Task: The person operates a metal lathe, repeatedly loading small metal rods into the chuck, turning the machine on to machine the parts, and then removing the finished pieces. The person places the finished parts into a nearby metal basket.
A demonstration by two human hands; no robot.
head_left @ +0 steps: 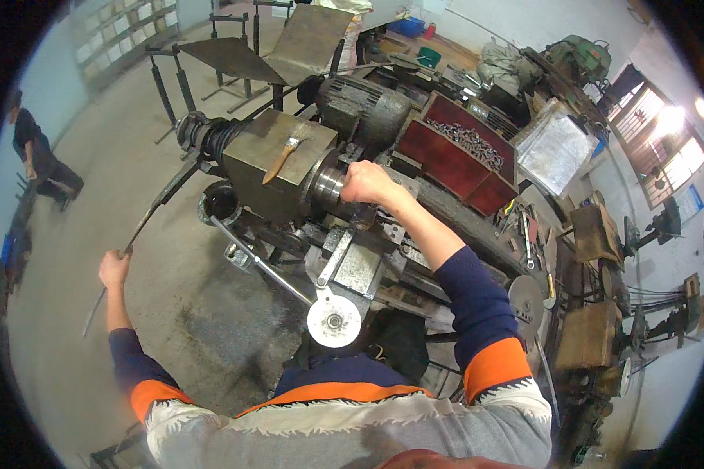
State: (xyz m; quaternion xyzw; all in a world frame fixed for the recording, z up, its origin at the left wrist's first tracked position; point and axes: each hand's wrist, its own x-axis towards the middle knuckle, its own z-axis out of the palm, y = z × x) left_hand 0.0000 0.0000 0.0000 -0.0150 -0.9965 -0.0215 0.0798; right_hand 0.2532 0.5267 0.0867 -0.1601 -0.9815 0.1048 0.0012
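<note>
1. Left hand grips the long lever left of the headstock; a slip could swing it
2. Right hand curls against the chuck, grasp unclear; unexpected turning could pinch it

Silver cylindrical spindle: smooth, glossy metal; boxy grey-brown headstock: dull, smudged metal. Long thin dark lever: matt, metal-looking. Flat tan-handled brush: smooth wooden grip; dark red open-topped box: smooth-sided, slightly glossy.
</note>
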